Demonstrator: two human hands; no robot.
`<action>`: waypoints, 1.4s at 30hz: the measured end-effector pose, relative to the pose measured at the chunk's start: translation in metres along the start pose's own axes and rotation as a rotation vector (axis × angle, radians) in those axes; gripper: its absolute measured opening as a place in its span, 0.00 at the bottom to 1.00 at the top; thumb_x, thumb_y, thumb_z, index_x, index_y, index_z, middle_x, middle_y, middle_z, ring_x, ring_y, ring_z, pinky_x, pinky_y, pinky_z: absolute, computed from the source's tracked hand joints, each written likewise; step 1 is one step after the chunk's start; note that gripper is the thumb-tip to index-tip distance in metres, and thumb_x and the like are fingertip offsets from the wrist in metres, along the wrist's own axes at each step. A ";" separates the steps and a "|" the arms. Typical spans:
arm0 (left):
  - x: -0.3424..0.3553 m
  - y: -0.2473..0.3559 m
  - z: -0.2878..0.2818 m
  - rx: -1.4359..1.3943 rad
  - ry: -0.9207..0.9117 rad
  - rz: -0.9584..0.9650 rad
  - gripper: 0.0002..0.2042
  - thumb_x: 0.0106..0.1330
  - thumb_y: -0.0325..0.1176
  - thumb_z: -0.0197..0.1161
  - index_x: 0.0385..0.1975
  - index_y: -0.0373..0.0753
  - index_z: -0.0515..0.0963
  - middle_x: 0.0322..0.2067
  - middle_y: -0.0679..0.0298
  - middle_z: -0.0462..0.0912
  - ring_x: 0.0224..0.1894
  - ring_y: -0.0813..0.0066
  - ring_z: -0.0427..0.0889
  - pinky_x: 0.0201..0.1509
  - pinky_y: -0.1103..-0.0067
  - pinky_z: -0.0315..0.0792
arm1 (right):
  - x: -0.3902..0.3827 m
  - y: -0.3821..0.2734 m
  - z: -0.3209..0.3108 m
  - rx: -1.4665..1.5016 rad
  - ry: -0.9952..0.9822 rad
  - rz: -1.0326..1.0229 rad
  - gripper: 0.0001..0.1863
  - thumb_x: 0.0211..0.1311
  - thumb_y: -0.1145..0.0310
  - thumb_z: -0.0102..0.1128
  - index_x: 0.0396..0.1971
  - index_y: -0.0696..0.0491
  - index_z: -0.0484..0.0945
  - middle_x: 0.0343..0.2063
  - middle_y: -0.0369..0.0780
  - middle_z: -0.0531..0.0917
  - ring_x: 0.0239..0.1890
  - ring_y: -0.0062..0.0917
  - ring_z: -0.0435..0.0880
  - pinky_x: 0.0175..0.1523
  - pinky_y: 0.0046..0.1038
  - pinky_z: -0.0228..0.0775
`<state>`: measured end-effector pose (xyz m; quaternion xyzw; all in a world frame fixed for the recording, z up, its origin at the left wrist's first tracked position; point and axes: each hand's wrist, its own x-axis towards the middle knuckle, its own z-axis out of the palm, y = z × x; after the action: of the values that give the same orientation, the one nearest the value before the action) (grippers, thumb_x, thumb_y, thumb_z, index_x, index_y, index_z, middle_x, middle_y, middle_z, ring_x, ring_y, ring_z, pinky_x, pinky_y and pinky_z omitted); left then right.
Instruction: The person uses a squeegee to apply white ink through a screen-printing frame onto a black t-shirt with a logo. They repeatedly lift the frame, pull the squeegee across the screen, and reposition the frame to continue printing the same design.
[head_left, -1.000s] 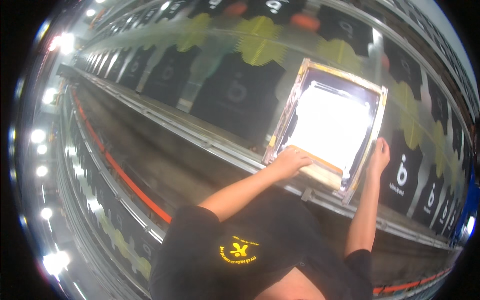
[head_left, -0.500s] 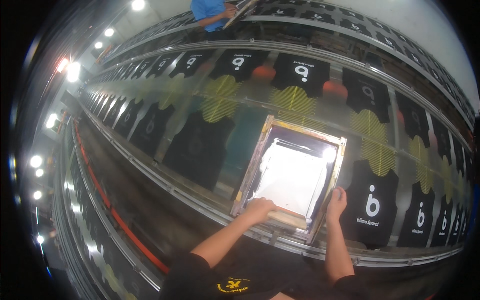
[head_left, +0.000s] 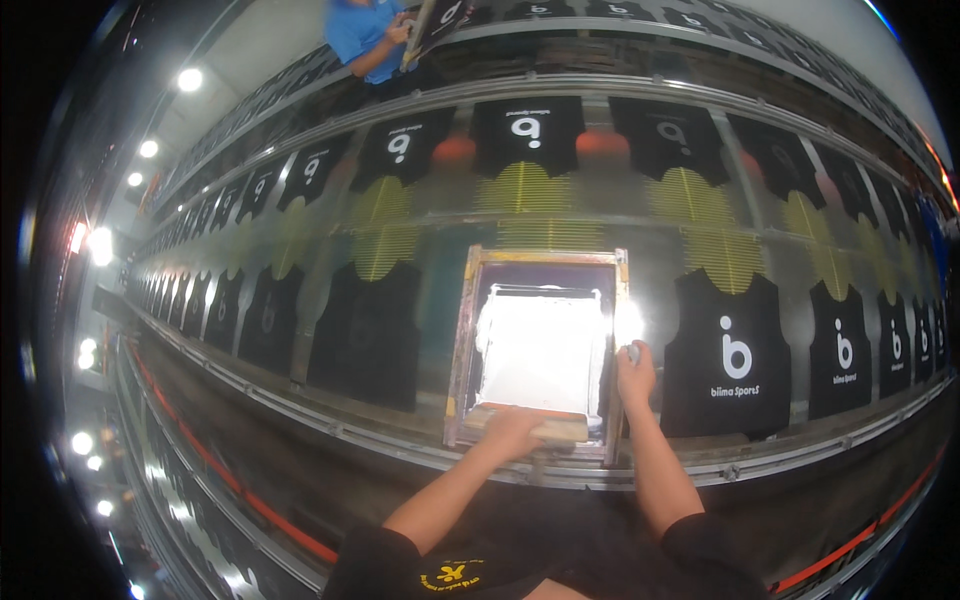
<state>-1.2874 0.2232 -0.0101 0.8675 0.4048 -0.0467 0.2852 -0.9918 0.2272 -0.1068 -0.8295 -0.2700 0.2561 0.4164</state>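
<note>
A wooden-framed printing screen [head_left: 465,330] with white ink on its mesh lies flat on the long table, over a black garment. My left hand [head_left: 513,432] rests on the wooden squeegee [head_left: 565,428] at the frame's near edge, fingers curled over it. My right hand [head_left: 634,372] grips the frame's right side rail. To the right lies a black sleeveless shirt [head_left: 727,355] with a white printed logo, and to the left a plain black shirt [head_left: 367,335].
Rows of black shirts [head_left: 527,135] cover the long glass tables. Metal rails [head_left: 330,425] run along the near table edge. A person in a blue shirt [head_left: 365,35] works with another screen at the far table.
The screen frame has come down from a tilted, raised position to lie flat on the table. My left hand has moved onto the squeegee; my right hand stays on the frame's right side.
</note>
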 end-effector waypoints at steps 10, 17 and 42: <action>0.013 0.027 0.002 0.148 0.066 -0.183 0.18 0.58 0.28 0.68 0.49 0.45 0.88 0.48 0.57 0.90 0.54 0.49 0.86 0.60 0.57 0.77 | -0.007 0.052 -0.115 0.362 -0.139 -0.025 0.25 0.72 0.63 0.73 0.64 0.57 0.81 0.40 0.39 0.88 0.40 0.19 0.87 0.47 0.26 0.81; 0.028 0.051 0.001 0.211 0.015 -0.316 0.16 0.58 0.28 0.69 0.47 0.49 0.87 0.50 0.62 0.88 0.58 0.55 0.83 0.64 0.61 0.73 | -0.007 0.220 -0.339 0.026 0.585 -0.005 0.17 0.79 0.59 0.64 0.55 0.55 0.87 0.44 0.44 0.87 0.44 0.31 0.86 0.53 0.32 0.79; 0.042 0.058 0.002 0.267 -0.054 -0.364 0.22 0.54 0.20 0.65 0.50 0.47 0.87 0.52 0.59 0.89 0.58 0.51 0.85 0.62 0.60 0.77 | 0.023 0.302 -0.400 0.204 0.961 0.846 0.50 0.82 0.31 0.41 0.67 0.73 0.66 0.61 0.70 0.77 0.63 0.64 0.79 0.67 0.52 0.72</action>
<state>-1.2162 0.2209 0.0015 0.8088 0.5370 -0.1737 0.1652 -0.6443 -0.1313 -0.1533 -0.8426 0.3224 0.0226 0.4308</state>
